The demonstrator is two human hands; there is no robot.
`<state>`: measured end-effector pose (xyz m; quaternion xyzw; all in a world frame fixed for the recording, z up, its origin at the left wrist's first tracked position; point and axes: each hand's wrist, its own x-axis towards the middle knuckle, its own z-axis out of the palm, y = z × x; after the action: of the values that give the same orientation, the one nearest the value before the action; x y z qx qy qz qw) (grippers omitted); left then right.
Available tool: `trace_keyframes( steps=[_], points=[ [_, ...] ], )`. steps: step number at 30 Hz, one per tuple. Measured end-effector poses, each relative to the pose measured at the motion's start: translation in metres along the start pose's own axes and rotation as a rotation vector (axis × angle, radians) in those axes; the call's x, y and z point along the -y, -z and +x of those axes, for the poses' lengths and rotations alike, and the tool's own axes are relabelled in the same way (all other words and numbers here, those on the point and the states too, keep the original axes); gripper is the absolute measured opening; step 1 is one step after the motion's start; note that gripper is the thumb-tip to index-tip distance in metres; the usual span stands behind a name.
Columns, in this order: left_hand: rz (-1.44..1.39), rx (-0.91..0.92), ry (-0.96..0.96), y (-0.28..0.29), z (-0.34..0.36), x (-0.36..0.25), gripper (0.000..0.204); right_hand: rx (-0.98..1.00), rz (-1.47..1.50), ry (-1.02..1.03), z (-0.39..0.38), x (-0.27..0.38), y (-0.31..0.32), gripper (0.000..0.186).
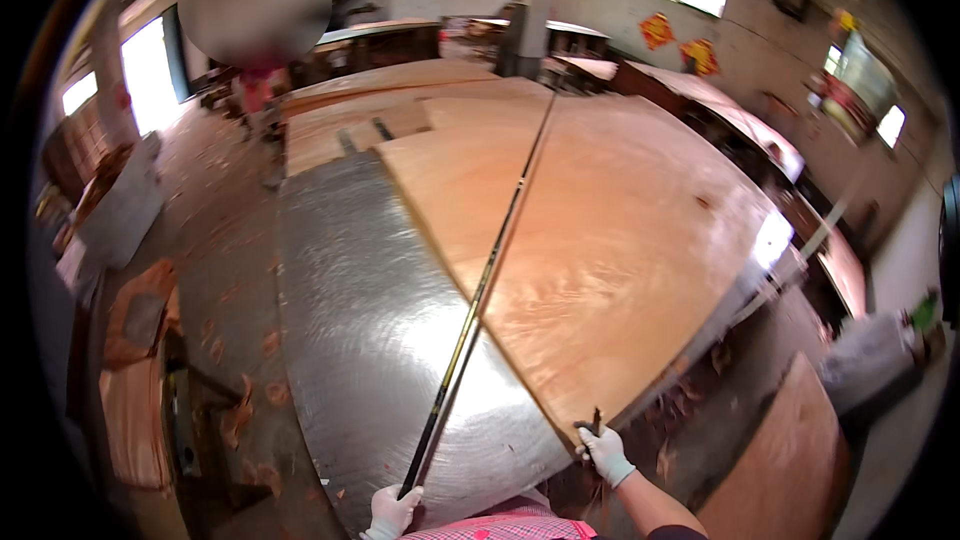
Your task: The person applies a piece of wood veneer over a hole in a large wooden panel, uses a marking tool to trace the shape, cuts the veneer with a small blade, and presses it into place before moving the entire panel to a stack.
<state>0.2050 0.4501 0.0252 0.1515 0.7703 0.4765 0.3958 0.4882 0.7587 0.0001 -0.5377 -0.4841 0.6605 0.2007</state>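
My left hand (393, 512), in a white glove, is closed round the dark butt of a long thin pole (441, 395). The pole slants away from me across the table to its far side. Under it lies a broad orange-tan wood veneer sheet (600, 230), covering the right part of a shiny grey tabletop (340, 270). At the sheet's near corner my right hand (608, 454), also gloved, is closed on something small and dark. Brown scraps show by its fingers, and I cannot make out the held thing.
Another person (258, 90) stands at the far left of the table. A stack of veneer (135, 420) sits on a stand at the left, with scraps on the floor (225, 290). A curved wood sheet (785, 455) leans at the lower right. More veneer-topped benches (700, 100) line the right side.
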Motion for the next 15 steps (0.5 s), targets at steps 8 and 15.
trace_keyframes(
  steps=[8, 15],
  points=[
    [-0.254, 0.294, 0.107, 0.036, -0.005, 0.036, 0.051, 0.192, -0.173, -0.089, -0.124, -0.079, -0.074, 0.035],
    [-0.067, 0.370, 0.269, 0.094, -0.042, 0.099, 0.054, 0.422, -0.168, -0.182, -0.202, -0.143, -0.168, 0.041]
  ],
)
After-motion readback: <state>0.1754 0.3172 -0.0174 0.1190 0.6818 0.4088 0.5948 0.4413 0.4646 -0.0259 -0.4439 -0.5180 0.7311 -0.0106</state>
